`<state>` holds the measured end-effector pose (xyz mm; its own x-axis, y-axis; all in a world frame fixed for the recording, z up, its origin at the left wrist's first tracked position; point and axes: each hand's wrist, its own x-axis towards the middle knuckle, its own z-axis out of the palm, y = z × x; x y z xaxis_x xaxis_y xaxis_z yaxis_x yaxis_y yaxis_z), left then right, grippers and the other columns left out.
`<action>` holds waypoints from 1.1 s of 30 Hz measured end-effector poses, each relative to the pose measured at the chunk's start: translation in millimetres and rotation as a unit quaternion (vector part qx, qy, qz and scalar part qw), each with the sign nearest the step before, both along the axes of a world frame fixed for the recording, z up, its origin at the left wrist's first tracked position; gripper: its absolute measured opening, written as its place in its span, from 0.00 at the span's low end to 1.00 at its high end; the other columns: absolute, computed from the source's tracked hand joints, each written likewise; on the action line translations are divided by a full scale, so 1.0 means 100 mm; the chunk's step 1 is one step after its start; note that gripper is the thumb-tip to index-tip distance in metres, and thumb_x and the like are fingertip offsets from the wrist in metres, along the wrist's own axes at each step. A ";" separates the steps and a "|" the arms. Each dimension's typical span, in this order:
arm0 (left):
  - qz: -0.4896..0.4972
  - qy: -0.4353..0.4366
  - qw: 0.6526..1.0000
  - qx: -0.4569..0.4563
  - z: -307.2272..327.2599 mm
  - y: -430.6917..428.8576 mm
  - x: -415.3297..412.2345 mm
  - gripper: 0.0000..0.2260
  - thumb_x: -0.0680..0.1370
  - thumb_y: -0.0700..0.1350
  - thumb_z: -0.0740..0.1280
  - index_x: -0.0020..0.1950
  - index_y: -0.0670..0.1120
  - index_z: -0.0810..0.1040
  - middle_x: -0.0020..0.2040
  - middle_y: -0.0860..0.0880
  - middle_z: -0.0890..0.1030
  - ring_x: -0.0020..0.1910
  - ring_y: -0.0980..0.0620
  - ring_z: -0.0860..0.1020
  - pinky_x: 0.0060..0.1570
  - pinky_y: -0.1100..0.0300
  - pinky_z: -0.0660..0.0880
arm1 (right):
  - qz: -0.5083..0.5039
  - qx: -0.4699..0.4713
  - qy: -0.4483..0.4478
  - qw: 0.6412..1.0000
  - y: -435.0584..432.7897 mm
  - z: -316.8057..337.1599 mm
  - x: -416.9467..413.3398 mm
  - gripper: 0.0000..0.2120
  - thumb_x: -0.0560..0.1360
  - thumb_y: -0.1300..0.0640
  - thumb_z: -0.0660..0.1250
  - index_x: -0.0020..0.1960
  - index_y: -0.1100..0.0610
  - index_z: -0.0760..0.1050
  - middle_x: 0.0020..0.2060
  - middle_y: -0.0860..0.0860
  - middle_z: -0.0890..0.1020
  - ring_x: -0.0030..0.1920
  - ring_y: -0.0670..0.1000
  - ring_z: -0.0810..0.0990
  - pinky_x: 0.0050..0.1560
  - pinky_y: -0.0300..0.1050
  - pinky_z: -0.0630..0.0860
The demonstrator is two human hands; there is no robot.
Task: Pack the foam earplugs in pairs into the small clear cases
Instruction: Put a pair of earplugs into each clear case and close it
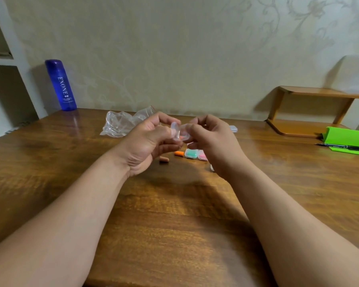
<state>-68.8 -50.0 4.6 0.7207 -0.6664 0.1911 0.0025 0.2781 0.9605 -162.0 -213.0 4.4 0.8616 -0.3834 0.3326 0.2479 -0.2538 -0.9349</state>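
At the centre of the frame, both hands meet above the desk (174,214) around one small clear case (177,132). The left hand (151,139) curls its fingers and thumb around the case's left side. The right hand (211,141) pinches its right side with bent fingertips. The case is colourless, see-through plastic with rounded corners. It looks parted into two shell-like halves, though blur keeps the hinge from being made out. A faint orange-pink tint shows through its lower edge, and I cannot tell whether that is inside it or behind it.

Just below the hands, an orange earplug (179,153) lies on the wood, with a duller brown earplug (164,160) lower and to the left. Right of the orange one, two more cases sit side by side and touching: a green-filled case (191,153) and a pink-filled case (203,155), the latter partly hidden by the right hand. Another empty-looking case (233,128) peeks out beyond the right hand.

A crumpled plastic bag (118,125) lies behind the left hand. A blue bottle (61,84) stands in the upper left by the wall. At the right edge are a wooden shelf (311,112), a green stand (348,138) and a black pen (342,146).
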 end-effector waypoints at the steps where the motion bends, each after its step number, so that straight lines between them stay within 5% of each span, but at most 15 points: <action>1: -0.008 0.014 1.000 -0.017 0.01 0.00 0.00 0.13 0.77 0.37 0.73 0.62 0.42 0.79 0.52 0.38 0.83 0.46 0.46 0.84 0.44 0.59 0.84 | -0.005 0.018 -0.005 1.000 -0.01 0.00 0.01 0.04 0.80 0.59 0.70 0.53 0.59 0.82 0.46 0.54 0.87 0.44 0.51 0.86 0.46 0.49 0.84; 8: -0.068 0.110 0.991 -0.047 -0.11 -0.14 -0.26 0.15 0.79 0.29 0.68 0.64 0.37 0.74 0.59 0.32 0.82 0.52 0.41 0.85 0.48 0.55 0.85 | -0.109 -0.058 0.042 0.991 -0.16 -0.03 0.00 0.06 0.81 0.61 0.68 0.51 0.54 0.84 0.40 0.52 0.87 0.36 0.48 0.85 0.38 0.50 0.82; 13: -0.094 0.199 0.976 0.002 -0.21 -0.26 -0.35 0.19 0.80 0.25 0.59 0.68 0.34 0.77 0.56 0.37 0.84 0.53 0.42 0.86 0.46 0.56 0.85 | -0.096 -0.149 0.050 0.983 -0.23 -0.01 -0.03 0.05 0.82 0.59 0.72 0.53 0.52 0.86 0.43 0.46 0.87 0.39 0.40 0.84 0.35 0.33 0.77; 15: -0.115 0.210 0.971 0.011 -0.20 -0.21 -0.34 0.21 0.79 0.25 0.56 0.68 0.36 0.78 0.54 0.38 0.85 0.49 0.46 0.86 0.43 0.58 0.84 | -0.081 -0.142 0.048 0.985 -0.18 -0.04 -0.03 0.05 0.81 0.60 0.72 0.52 0.53 0.86 0.42 0.47 0.87 0.39 0.40 0.85 0.34 0.34 0.78; 20: -0.168 0.222 0.958 0.063 -0.11 -0.15 -0.42 0.10 0.85 0.41 0.57 0.56 0.45 0.77 0.37 0.48 0.79 0.34 0.52 0.74 0.32 0.63 0.69 | -0.030 -0.117 0.034 0.992 -0.13 -0.07 -0.01 0.05 0.81 0.61 0.73 0.51 0.52 0.86 0.42 0.49 0.89 0.43 0.47 0.88 0.46 0.46 0.84; 22: -0.173 0.199 0.962 0.075 -0.11 -0.16 -0.41 0.16 0.88 0.55 0.55 0.55 0.48 0.78 0.38 0.49 0.76 0.33 0.53 0.72 0.31 0.62 0.65 | -0.004 -0.083 0.034 0.996 -0.14 -0.06 -0.02 0.05 0.82 0.60 0.73 0.52 0.53 0.87 0.43 0.51 0.89 0.44 0.49 0.88 0.48 0.45 0.83; 27: -0.017 0.229 0.973 0.020 -0.02 -0.03 -0.15 0.19 0.87 0.59 0.58 0.58 0.46 0.81 0.37 0.48 0.77 0.30 0.55 0.70 0.26 0.65 0.62 | -0.020 -0.045 0.035 0.998 -0.16 0.00 -0.05 0.08 0.84 0.51 0.69 0.58 0.49 0.86 0.46 0.47 0.88 0.45 0.45 0.84 0.47 0.41 0.77; 33: 0.194 0.286 0.937 -0.060 -0.01 0.33 0.34 0.19 0.86 0.54 0.62 0.65 0.42 0.84 0.45 0.46 0.84 0.36 0.54 0.74 0.35 0.63 0.70 | -0.111 -0.191 0.089 0.971 -0.17 -0.12 0.08 0.06 0.84 0.52 0.69 0.54 0.48 0.85 0.46 0.43 0.86 0.49 0.43 0.83 0.38 0.30 0.72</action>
<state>-34.6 -16.7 3.6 0.9114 -0.3324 -0.2426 0.3831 0.4698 0.7953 -154.4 -229.6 -7.5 0.8283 -0.4451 0.3403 -0.0098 -0.6188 -0.7855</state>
